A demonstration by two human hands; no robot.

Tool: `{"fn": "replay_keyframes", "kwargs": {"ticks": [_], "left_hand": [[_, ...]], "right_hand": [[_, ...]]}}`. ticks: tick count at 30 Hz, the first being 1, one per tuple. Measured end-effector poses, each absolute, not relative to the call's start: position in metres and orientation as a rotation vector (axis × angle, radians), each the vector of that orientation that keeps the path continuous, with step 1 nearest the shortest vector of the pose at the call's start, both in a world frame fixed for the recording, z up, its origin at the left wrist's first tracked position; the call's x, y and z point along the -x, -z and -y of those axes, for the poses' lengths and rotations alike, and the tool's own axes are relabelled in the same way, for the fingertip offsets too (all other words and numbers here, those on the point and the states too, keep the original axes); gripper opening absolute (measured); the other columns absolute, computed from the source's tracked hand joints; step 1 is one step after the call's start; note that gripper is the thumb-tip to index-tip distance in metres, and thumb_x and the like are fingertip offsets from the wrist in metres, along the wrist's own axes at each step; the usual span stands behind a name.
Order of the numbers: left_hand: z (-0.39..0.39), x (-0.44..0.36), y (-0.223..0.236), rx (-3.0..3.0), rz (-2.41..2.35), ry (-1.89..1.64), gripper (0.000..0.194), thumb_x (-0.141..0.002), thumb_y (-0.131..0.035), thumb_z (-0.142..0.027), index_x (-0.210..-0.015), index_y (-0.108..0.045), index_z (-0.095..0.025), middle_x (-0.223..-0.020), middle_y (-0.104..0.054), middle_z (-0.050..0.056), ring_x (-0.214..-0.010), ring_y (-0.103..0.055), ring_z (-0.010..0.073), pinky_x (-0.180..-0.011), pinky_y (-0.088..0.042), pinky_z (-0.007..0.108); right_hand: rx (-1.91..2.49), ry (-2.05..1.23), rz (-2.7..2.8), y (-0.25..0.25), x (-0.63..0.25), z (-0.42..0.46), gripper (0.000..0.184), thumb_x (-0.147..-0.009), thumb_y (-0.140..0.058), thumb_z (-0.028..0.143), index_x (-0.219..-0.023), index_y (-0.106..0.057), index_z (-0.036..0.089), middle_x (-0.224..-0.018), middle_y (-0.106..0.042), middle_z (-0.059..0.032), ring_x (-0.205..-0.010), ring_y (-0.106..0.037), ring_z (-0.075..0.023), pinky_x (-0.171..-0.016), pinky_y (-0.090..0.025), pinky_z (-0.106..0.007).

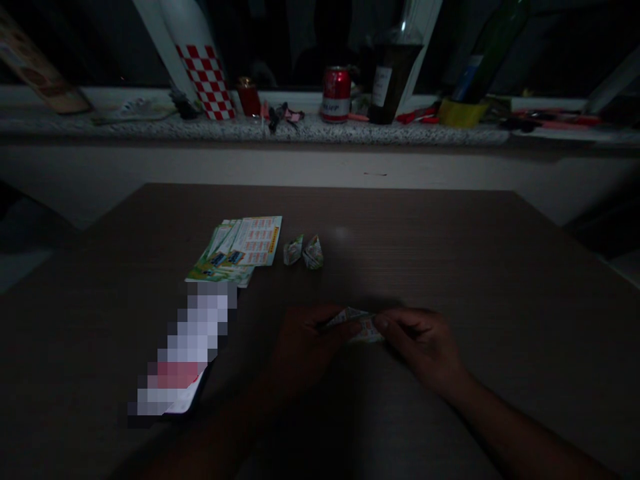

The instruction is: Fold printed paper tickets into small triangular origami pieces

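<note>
Between my two hands is a small printed paper (369, 328), folded, with text and a calendar-like grid on it. My left hand (313, 343) pinches its left end, thumb on top. At the right end, my right hand (423, 343) grips it between thumb and fingers. Beyond the hands stand two small folded paper pieces (313, 253), side by side on the table. To their left lies a fanned stack of printed cards (257, 241), green and white with calendar grids. The fingers under the paper are partly hidden.
A phone (187, 353) with a lit, blurred screen lies left of my hands on the dark wooden table (425, 233). On the stone windowsill behind stand a red can (336, 95), a dark bottle (393, 83), a red-checked white bottle (205, 77) and several small items. The light is dim.
</note>
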State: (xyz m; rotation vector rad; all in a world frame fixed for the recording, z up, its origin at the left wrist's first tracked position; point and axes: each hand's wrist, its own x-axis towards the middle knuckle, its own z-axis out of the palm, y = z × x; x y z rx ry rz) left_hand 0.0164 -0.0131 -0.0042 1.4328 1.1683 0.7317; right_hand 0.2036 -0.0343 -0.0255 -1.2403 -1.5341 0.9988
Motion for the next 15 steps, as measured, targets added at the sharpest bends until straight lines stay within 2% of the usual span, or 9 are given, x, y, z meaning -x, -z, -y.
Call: {"fn": "replay_keyframes", "kwargs": {"ticks": [4, 10, 15], "left_hand": [[0.0118, -0.0169, 0.0069, -1.365, -1.140, -0.692, 0.018, -0.076, -0.068, -0.033, -0.080, -0.073, -0.016, -0.065, -0.064, -0.001, -0.060, -0.053, 0.0124, -0.054, -0.037, 0.020], [0.0106, -0.0171, 0.0125, -1.129, -0.933, -0.662, 0.025, -0.073, -0.073, -0.033, -0.089, -0.072, -0.014, -0.081, -0.071, 0.003, -0.072, -0.063, 0.0175, -0.068, -0.047, 0.026], [0.0101, -0.0167, 0.0123, -1.005, -0.877, -0.672, 0.024, -0.070, -0.076, -0.029, -0.089, -0.071, -0.015, -0.086, -0.072, 0.003, -0.075, -0.065, 0.0166, -0.070, -0.049, 0.026]], "right_hand": [[1.251, -0.932, 1.647, 0.0250, -0.2048, 0.0356, 0.030, -0.088, -0.054, 0.033, -0.066, -0.065, 0.016, -0.054, -0.053, 0.0012, -0.049, -0.047, -0.0109, -0.046, -0.037, -0.022], [1.218, -0.968, 1.701, 0.0251, -0.2062, 0.0362, 0.036, -0.090, -0.047, 0.033, -0.058, -0.048, 0.018, -0.051, -0.039, 0.0044, -0.045, -0.038, -0.0091, -0.043, -0.029, -0.022], [1.186, -1.017, 1.735, 0.0261, -0.2077, 0.0376, 0.043, -0.093, -0.044, 0.037, -0.054, -0.035, 0.020, -0.050, -0.028, 0.0062, -0.044, -0.028, -0.0078, -0.041, -0.022, -0.022]]}}
